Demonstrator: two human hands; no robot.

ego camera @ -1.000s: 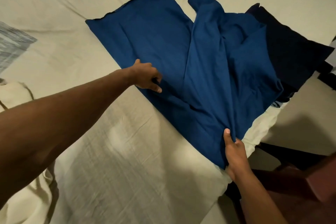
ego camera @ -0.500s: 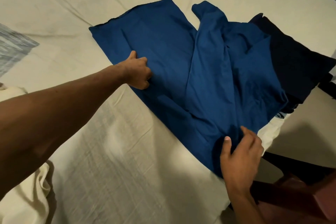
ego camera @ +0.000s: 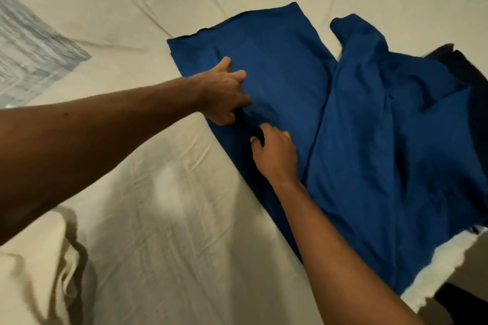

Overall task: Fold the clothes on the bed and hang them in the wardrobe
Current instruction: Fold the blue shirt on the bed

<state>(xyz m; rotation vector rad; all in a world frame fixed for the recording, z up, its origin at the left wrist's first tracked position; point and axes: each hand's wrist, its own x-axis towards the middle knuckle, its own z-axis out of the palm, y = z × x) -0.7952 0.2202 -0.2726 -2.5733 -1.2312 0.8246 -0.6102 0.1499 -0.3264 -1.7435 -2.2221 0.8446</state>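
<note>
Blue garment [ego camera: 369, 140]: spread on the cream bed sheet [ego camera: 158, 232], right half rumpled. My left hand [ego camera: 224, 92] pinches its left edge; my right hand [ego camera: 274, 153], just beside it, rests on the cloth, fingers curled (grip unclear). Dark garment [ego camera: 464, 66] beyond its right edge.

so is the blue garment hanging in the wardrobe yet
No, the blue garment lies spread on the bed sheet, with the left hand and right hand both resting on it.
</note>
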